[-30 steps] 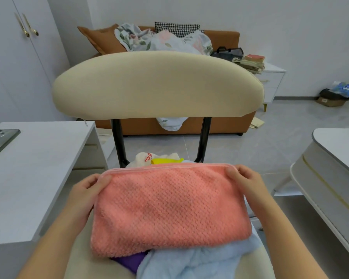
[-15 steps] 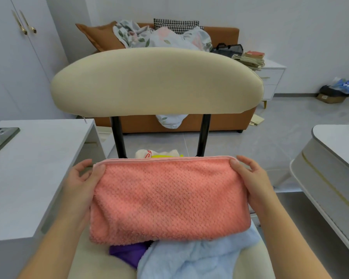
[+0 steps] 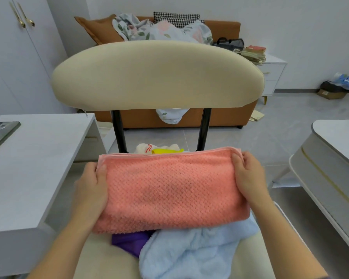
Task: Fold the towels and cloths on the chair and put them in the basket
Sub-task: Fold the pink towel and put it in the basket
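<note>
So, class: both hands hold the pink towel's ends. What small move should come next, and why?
Probably bring the right hand across to the left hand, halving the pink towel: it is a wide folded rectangle, pinched at both short ends.

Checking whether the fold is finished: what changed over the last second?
Little. The left hand and right hand now grip the folded pink towel by its short ends rather than its far corners. It stayed folded on the pile; the light blue towel and purple cloth beneath did not move.
</note>
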A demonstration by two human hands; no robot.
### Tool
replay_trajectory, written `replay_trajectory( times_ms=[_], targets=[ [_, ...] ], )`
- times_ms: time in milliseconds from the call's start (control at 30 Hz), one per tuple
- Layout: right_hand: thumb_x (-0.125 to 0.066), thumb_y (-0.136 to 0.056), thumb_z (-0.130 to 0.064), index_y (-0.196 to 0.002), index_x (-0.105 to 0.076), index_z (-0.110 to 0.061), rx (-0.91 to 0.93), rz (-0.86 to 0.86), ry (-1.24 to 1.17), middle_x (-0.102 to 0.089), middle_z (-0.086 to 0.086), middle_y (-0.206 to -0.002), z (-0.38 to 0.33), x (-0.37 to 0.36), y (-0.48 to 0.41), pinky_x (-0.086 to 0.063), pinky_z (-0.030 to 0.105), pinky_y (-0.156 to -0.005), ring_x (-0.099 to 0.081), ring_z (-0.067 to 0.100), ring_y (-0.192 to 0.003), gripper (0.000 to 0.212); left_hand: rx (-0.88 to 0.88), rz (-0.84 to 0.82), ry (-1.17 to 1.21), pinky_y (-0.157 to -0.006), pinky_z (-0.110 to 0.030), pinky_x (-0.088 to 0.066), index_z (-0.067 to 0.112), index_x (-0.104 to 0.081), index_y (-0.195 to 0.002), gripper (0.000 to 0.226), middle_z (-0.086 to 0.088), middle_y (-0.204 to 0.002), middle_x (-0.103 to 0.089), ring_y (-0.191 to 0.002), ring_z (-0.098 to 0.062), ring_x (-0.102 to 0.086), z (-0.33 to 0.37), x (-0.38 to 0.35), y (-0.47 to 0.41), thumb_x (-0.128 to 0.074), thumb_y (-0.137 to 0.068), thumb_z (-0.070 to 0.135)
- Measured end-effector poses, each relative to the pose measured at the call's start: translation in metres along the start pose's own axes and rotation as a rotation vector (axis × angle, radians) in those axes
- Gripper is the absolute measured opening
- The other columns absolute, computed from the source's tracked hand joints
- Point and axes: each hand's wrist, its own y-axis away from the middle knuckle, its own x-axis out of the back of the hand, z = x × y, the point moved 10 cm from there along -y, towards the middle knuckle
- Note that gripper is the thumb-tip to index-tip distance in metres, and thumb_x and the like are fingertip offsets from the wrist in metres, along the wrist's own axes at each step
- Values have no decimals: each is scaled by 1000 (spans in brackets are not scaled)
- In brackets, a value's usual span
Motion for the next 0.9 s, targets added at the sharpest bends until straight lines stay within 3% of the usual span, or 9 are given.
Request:
replay_trajectory(
  times_ms=[133, 233, 367, 433, 533, 600, 667, 800, 900],
  targets=[
    [-49, -95, -41, -85, -59, -8, -251, -143, -97, -61, 6, -83, 26, -10, 0, -40, 29, -60, -54, 17, -75, 36, 122, -120, 12, -69, -36, -42, 16, -54, -96, 34, -1, -89, -58, -81, -20, -55, -22, -12, -7, -38, -97, 46],
    [-57, -87, -50, -99, -69, -16, -581, -477, -503, -72, 4, -95, 37, -41, 28, -49, 34, -76, -65, 17, -88, 39, 478, -272, 521, -76, -36, -47, 16, -63, -98, 32, -5, -97, -65, -88, -20, -60, -43, -33, 9, -57, -89, 47],
    [-54, -89, -51, -122, -63, -19, -570, -746, -596, -66, 8, -121, 39, -48, 49, -46, 40, -96, -61, 20, -112, 48, 587, -447, 679, -73, -33, -46, 11, -64, -110, 32, -9, -111, -66, -92, -19, -61, -44, -43, 34, -54, -90, 35],
    [-55, -88, -49, -131, -53, -17, -621, -741, -591, -61, 10, -127, 54, -41, 57, -46, 44, -98, -58, 25, -117, 53, 629, -466, 598, -76, -36, -49, 12, -59, -120, 45, -10, -116, -64, -98, -23, -61, -57, -38, 49, -59, -85, 41],
    [-60, -85, -45, -128, -51, -17, -620, -668, -568, -66, 7, -119, 66, -32, 63, -51, 43, -91, -63, 24, -108, 51, 568, -430, 509, -69, -32, -48, 16, -54, -116, 33, -5, -99, -65, -89, -23, -61, -59, -28, 62, -54, -92, 39],
    [-55, -91, -44, -120, -54, -21, -568, -573, -460, -67, 2, -103, 62, -27, 66, -52, 32, -66, -64, 17, -89, 37, 503, -344, 458, -59, -27, -42, 15, -53, -110, 26, -2, -83, -60, -71, -20, -56, -51, -21, 65, -48, -96, 37],
    [-49, -96, -40, -111, -57, -20, -483, -463, -336, -59, 0, -87, 54, -19, 67, -40, 24, -49, -53, 15, -70, 27, 399, -279, 364, -49, -22, -34, 11, -54, -105, 30, -2, -72, -53, -57, -18, -46, -41, -11, 63, -44, -97, 38],
    [-51, -96, -33, -92, -58, -12, -231, -253, -137, -57, 3, -84, 37, 8, 51, -40, 27, -56, -52, 12, -70, 22, 268, -214, 227, -29, -16, -24, 2, -53, -93, 40, -7, -63, -42, -47, -18, -35, -33, 9, 55, -41, -98, 39],
    [-50, -96, -31, -95, -57, -13, -188, -269, -45, -57, 3, -87, 38, 8, 49, -38, 25, -57, -52, 13, -73, 20, 233, -207, 169, -29, -18, -32, 0, -54, -91, 39, -10, -66, -49, -50, -22, -45, -34, 14, 54, -42, -98, 37]
  ],
)
